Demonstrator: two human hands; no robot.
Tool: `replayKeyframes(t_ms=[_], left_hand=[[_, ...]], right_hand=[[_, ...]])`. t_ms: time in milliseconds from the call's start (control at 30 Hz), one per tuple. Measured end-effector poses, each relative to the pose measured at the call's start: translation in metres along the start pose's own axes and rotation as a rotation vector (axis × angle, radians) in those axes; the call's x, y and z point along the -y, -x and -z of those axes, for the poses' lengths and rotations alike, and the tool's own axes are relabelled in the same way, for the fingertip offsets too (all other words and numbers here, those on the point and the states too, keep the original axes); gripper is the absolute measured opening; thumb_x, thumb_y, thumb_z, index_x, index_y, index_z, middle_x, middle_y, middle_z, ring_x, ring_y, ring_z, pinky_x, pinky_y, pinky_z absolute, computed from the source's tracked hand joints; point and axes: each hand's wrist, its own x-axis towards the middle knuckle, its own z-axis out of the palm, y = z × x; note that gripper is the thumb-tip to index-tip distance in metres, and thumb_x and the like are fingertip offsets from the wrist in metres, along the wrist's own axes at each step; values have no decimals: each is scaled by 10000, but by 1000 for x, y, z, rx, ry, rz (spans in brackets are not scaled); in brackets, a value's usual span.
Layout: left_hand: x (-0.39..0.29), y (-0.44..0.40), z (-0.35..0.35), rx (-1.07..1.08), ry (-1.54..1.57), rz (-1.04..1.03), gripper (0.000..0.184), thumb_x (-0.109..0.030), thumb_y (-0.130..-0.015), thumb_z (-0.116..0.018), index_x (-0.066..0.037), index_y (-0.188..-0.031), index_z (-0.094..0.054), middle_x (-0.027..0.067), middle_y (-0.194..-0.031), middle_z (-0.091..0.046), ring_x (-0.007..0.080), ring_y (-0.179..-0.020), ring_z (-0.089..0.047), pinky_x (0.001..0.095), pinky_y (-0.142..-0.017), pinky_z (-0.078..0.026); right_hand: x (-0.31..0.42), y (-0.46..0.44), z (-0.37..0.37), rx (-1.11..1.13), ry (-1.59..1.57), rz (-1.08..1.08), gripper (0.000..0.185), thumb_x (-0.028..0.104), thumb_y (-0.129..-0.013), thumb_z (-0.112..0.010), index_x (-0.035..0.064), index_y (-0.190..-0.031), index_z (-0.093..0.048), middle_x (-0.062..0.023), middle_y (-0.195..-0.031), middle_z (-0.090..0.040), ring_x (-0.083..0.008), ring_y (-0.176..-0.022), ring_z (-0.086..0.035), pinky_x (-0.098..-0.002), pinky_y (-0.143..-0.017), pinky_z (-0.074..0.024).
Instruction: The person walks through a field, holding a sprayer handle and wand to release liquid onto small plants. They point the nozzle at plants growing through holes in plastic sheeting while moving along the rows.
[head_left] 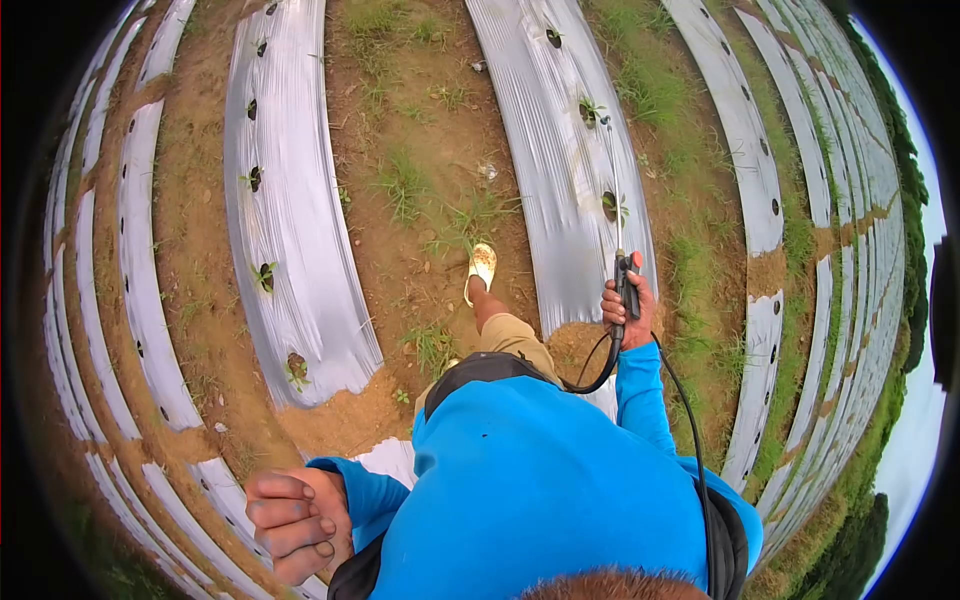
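Note:
My right hand is wrapped round the black handle of a spray wand, which has a red knob at its top. Its thin metal tube reaches forward over a plastic-covered bed, with the tip beside a small seedling. A second seedling grows from a hole close to the tube. From the handle a black hose bends back towards my body. At the lower left, my left hand is closed, fingers curled in; what they may hold is hidden.
Silver plastic mulch covers long parallel beds with planting holes. Between them run soil paths with grass tufts. My foot in a pale clog stands on the path. Black straps cross my blue shirt.

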Motion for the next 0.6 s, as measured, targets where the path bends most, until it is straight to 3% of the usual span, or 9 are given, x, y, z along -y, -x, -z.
replayKeyframes(t_ms=[100,133,233,267,500,567,600], left_hand=[[45,-34,-60,-112,-174,-7,258,-397,-755,-521,-227,-617,-385,-63,-533,-352,88,-507,-307,246,-453,-307],[55,-38,-74,-222,-87,2,267,-348,-660,-511,-190,-586,-309,-25,-519,-151,131,-534,-245,327,-511,-257],[93,-67,-112,-151,-40,21,256,-329,-652,-510,-192,-581,-306,-29,-520,-138,136,-541,-249,334,-519,-252],[107,-78,-122,-92,-187,15,270,-395,-748,-502,-223,-593,-363,-63,-511,-276,101,-496,-286,276,-468,-299],[210,-116,-170,-127,-261,28,264,-367,-744,-514,-216,-595,-358,-61,-518,-286,100,-519,-308,277,-482,-306],[250,-119,-180,-205,-289,106,255,-286,-646,-496,-217,-582,-259,-35,-523,-126,126,-559,-264,334,-545,-263],[275,-123,-186,-212,-281,108,255,-286,-646,-496,-217,-582,-259,-35,-523,-126,126,-559,-264,334,-545,-263]], right_hand=[[38,-65,-37,-90,-24,13,344,360,-838,-590,22,-822,-525,-31,-592,-464,-119,-438,-460,-228,-354,-396],[50,-85,-51,-83,-6,-12,338,359,-825,-605,34,-787,-521,-25,-566,-454,-119,-414,-449,-229,-338,-390],[78,-130,-95,-150,4,10,344,371,-813,-614,41,-771,-523,-25,-559,-458,-120,-402,-451,-233,-323,-383],[90,-142,-106,-148,7,-11,347,377,-805,-620,45,-772,-525,-25,-563,-464,-121,-406,-461,-233,-317,-383],[161,-241,-179,7,27,-51,356,369,-845,-572,17,-810,-537,-28,-580,-464,-123,-425,-460,-231,-336,-390],[177,-274,-205,6,41,-38,368,376,-852,-564,11,-824,-539,-30,-584,-467,-121,-426,-462,-234,-344,-398],[184,-290,-219,-22,74,-36,351,374,-848,-571,26,-813,-536,-25,-573,-465,-118,-413,-457,-229,-333,-390]])
